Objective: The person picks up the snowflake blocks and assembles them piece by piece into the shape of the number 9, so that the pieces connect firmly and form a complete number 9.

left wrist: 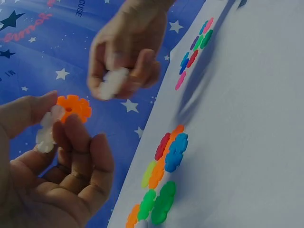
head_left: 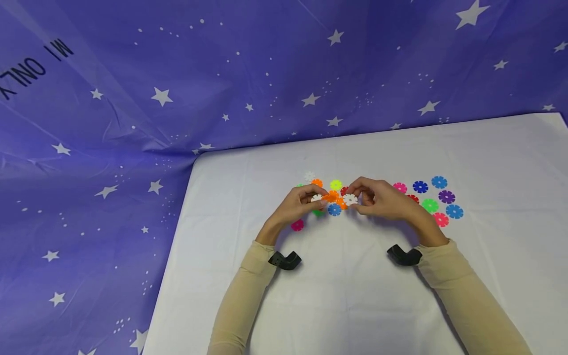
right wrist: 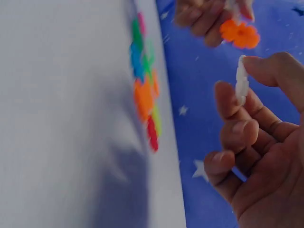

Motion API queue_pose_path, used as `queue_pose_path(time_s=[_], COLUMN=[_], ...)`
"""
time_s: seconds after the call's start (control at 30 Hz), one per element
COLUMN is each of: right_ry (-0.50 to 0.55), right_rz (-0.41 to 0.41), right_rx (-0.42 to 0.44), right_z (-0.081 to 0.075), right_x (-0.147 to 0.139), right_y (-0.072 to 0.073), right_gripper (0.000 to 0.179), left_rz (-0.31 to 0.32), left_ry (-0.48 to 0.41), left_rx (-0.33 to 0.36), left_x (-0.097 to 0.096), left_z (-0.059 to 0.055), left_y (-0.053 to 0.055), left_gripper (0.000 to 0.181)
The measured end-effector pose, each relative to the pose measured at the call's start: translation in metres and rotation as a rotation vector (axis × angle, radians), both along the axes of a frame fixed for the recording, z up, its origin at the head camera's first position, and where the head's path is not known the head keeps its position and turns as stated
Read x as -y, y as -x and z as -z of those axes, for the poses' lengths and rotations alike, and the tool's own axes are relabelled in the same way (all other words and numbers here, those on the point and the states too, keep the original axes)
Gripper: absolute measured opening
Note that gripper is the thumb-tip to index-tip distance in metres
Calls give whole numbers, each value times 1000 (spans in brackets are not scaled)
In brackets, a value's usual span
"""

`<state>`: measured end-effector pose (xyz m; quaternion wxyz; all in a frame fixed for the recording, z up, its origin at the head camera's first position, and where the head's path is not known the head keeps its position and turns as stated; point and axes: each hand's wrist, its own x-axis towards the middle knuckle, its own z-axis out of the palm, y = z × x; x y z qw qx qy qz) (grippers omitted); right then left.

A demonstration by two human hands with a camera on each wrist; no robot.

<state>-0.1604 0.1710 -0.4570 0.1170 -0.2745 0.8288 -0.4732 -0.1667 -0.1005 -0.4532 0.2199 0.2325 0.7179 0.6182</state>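
Note:
My left hand (head_left: 295,203) pinches a white notched plastic disc (left wrist: 46,135) with an orange notched disc (left wrist: 74,109) attached at its edge. Across from it, my right hand (head_left: 380,198) pinches another white notched disc (right wrist: 242,80) between thumb and fingertip, the disc seen nearly edge-on in the right wrist view. Both hands are raised over the table, facing each other, with a small gap between the orange disc and the right hand's white disc. The remaining fingers of the right hand are loosely bent.
Below the hands lies a cluster of loose discs, including a blue disc (head_left: 335,210), a yellow disc (head_left: 336,185) and a magenta disc (head_left: 297,225). More discs, such as a purple disc (head_left: 446,196), lie to the right on the white-covered table (head_left: 346,305). A starry blue-purple cloth (head_left: 266,74) hangs behind.

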Motion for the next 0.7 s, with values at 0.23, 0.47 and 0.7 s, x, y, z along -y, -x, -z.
queue_pose_path(time_s=[0.23,0.47,0.7], right_ry=[229,357,339], right_rz=[-28,-22,0], right_rx=[95,198,232], right_z=[-5,-9,-8], right_x=[4,7,9], right_y=[-2,-2,-3], right_gripper=[33,37,36], left_rz=[-46,-65,-63], left_ry=[-2,-46,-66], left_rx=[-94,-110,-119], left_x=[-3,-6,-7], left_z=[-1,-2,1], left_y=[-3,-3,-4], left_gripper=[16,16,15])
